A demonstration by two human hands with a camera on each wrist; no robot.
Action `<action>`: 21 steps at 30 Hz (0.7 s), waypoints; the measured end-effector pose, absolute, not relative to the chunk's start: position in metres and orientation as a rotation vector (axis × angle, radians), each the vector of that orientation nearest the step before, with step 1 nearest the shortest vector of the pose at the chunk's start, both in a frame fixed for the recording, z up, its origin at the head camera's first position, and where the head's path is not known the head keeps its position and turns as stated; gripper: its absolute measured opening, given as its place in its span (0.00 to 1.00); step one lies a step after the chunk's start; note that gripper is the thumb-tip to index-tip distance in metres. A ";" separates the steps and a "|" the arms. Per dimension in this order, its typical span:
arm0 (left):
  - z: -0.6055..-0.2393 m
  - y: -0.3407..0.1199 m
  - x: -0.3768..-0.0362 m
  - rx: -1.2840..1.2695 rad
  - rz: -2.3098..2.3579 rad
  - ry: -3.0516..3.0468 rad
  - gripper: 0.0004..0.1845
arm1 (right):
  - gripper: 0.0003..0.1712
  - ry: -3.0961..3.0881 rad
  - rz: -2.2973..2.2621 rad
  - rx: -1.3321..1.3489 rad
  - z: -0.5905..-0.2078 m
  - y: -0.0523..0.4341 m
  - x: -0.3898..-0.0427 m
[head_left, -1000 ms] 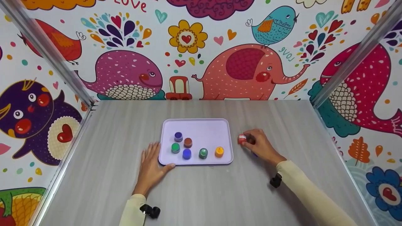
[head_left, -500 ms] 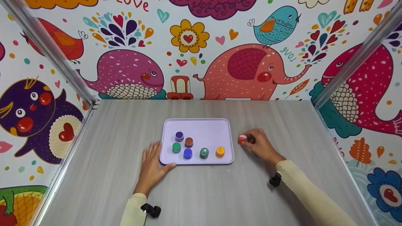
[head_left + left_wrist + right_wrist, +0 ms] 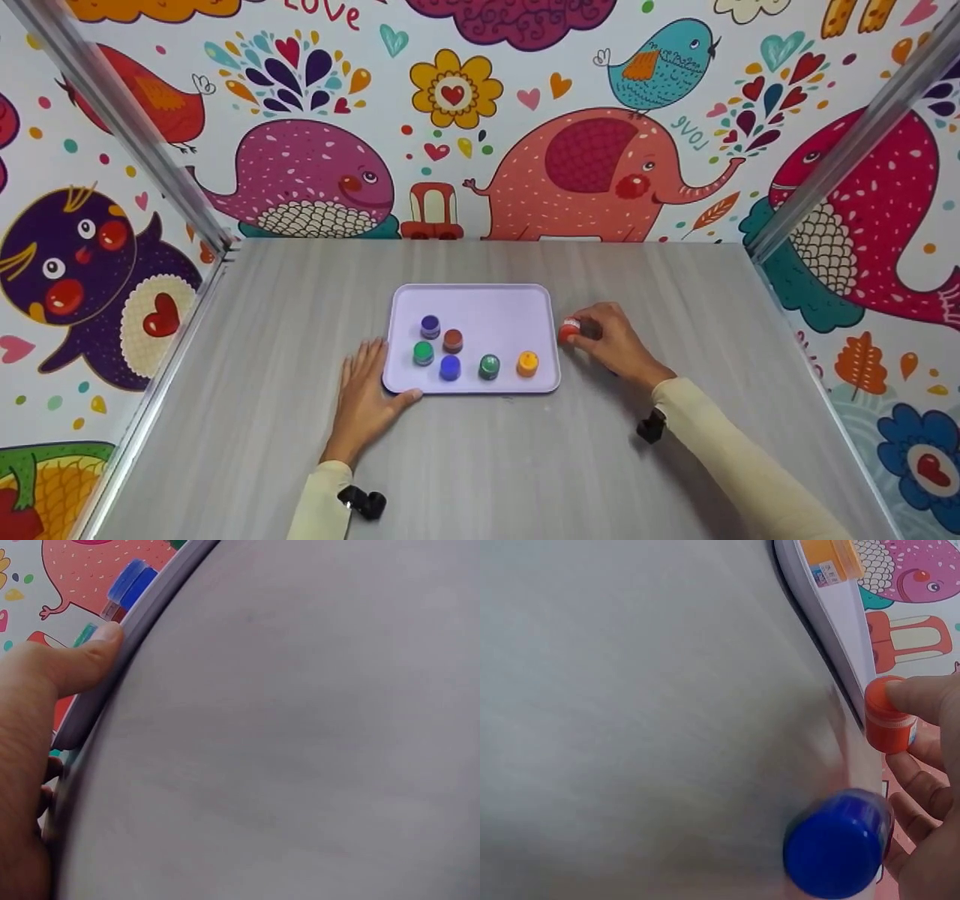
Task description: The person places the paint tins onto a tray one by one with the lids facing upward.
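My right hand point(image 3: 619, 346) pinches a small red-orange paint pot point(image 3: 890, 716) between thumb and fingers, close beside the right edge of the lilac tray point(image 3: 495, 311). Below that hand, near its curled lower fingers, a blue-lidded pot point(image 3: 834, 851) shows in the right wrist view; the hand hides it in the head view. My left hand point(image 3: 364, 409) lies along the tray's left side with fingers extended. Its thumb point(image 3: 94, 660) rests at the front left corner of the rim.
Inside the tray stand several paint pots: a purple one point(image 3: 430, 326), a brown one point(image 3: 453, 341), a light green one point(image 3: 423, 353), a blue one point(image 3: 450, 367), a dark green one point(image 3: 489, 367) and a yellow-orange one point(image 3: 527, 364). Printed wall panels point(image 3: 315, 172) border the table point(image 3: 480, 465).
My right hand has shifted slightly left with the red-orange paint pot, bringing it nearer the tray's right edge. The left hand stays at the tray, and the pots inside keep their places.
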State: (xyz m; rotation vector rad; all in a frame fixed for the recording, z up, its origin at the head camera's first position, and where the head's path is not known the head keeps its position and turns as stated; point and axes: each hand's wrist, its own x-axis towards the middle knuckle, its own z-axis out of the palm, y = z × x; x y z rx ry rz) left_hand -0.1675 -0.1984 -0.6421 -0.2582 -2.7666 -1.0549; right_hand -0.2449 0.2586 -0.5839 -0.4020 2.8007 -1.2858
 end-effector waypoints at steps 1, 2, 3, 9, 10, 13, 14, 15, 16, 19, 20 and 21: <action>-0.642 -0.199 -0.168 -0.259 -1.048 -2.770 0.60 | 0.17 2.799 -1.285 -0.400 -0.584 0.257 -0.246; -0.642 -0.199 -0.168 -0.259 -1.042 -2.773 0.60 | 0.17 2.796 -1.285 -0.396 -0.583 0.254 -0.246; -0.642 -0.199 -0.168 -0.259 -1.037 -2.774 0.60 | 0.17 2.792 -1.287 -0.394 -0.583 0.253 -0.246; -0.641 -0.198 -0.167 -0.252 -1.041 -2.771 0.61 | 0.18 2.744 -1.314 -0.410 -0.582 0.242 -0.247; -0.641 -0.198 -0.167 -0.252 -1.042 -2.770 0.61 | 0.18 2.740 -1.318 -0.416 -0.582 0.240 -0.247; -0.641 -0.197 -0.166 -0.256 -1.045 -2.761 0.60 | 0.18 2.737 -1.325 -0.428 -0.581 0.234 -0.248; -0.642 -0.197 -0.166 -0.255 -1.045 -2.763 0.60 | 0.18 2.735 -1.322 -0.427 -0.581 0.232 -0.248; -0.641 -0.197 -0.166 -0.253 -1.043 -2.764 0.60 | 0.18 2.735 -1.319 -0.430 -0.580 0.230 -0.248; -0.642 -0.197 -0.166 -0.253 -1.043 -2.763 0.60 | 0.19 2.731 -1.314 -0.429 -0.580 0.227 -0.248; -0.641 -0.197 -0.166 -0.256 -1.045 -2.754 0.60 | 0.20 2.731 -1.279 -0.437 -0.579 0.220 -0.248; -0.641 -0.197 -0.166 -0.257 -1.043 -2.756 0.60 | 0.20 2.732 -1.265 -0.443 -0.579 0.217 -0.248; -0.641 -0.197 -0.167 -0.257 -1.044 -2.758 0.60 | 0.20 2.733 -1.252 -0.443 -0.579 0.215 -0.248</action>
